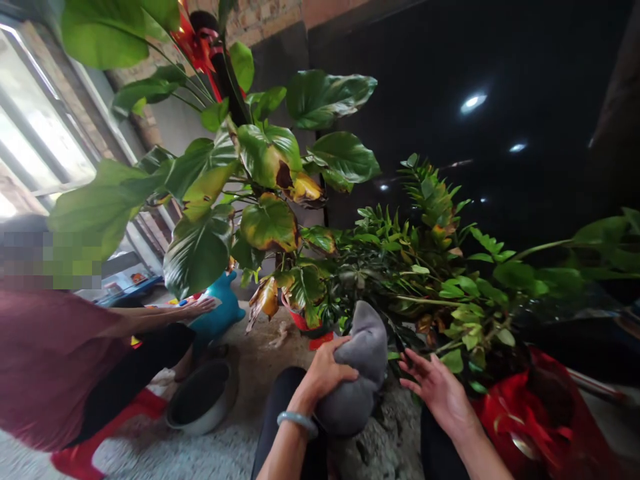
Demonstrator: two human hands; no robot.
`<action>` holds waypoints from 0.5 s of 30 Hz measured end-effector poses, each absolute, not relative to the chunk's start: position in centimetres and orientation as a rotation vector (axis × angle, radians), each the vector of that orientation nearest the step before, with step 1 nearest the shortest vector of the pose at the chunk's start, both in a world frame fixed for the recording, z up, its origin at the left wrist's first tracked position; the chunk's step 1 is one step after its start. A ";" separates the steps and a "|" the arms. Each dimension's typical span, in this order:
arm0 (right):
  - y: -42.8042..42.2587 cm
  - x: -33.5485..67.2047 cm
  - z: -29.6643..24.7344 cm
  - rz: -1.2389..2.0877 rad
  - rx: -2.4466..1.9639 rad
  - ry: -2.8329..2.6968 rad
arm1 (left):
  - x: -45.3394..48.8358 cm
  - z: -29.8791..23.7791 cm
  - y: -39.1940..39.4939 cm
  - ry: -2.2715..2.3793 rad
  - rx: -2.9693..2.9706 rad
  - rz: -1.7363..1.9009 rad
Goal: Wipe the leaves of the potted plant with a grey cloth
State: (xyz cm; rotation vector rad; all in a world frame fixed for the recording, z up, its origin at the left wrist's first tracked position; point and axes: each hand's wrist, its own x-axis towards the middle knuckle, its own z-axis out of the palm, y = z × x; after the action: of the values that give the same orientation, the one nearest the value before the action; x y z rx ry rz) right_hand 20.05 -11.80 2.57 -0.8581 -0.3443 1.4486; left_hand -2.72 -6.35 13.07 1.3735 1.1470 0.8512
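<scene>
Between my knees is a soft grey stuffed thing (369, 347), plush-looking and pinched in at its middle; its exact kind is not clear. My left hand (330, 370), with a pale bangle at the wrist, grips its left side, thumb across the front and fingers partly hidden behind. To the right of it, apart from the grey thing, my right hand (440, 390) has its fingers spread and nothing in them. Low green plants (400, 273) stand just beyond both hands.
A tall leafy plant (270, 153) with browned leaves rises ahead. At left, a person in a maroon shirt (55, 360) sits on a red stool (120, 423), a hand near a blue toy (220, 310). A grey bucket (203, 400) stands between us. Red wrapping (540, 420) lies at right.
</scene>
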 end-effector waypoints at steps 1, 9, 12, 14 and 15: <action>-11.8 20.1 2.6 1.457 -0.855 -0.350 | -2.9 13.5 -6.7 1.119 1.358 0.891; -11.7 19.9 2.7 1.444 -0.863 -0.326 | -2.7 17.3 -4.1 1.253 1.352 1.370; -11.8 20.2 2.5 1.464 -0.841 -0.350 | -2.4 14.3 -5.4 1.254 1.402 0.904; -11.8 20.5 2.2 1.493 -0.828 -0.367 | -2.5 13.4 -6.7 1.129 1.441 0.730; -11.8 20.7 2.1 1.508 -0.819 -0.375 | -2.6 13.6 -7.0 1.073 1.442 0.744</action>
State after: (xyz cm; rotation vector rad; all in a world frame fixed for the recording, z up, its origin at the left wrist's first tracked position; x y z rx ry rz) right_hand 20.66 -11.80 2.14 -0.8186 -0.3754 1.5084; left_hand -2.59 -7.05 13.64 1.4415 1.0730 0.7439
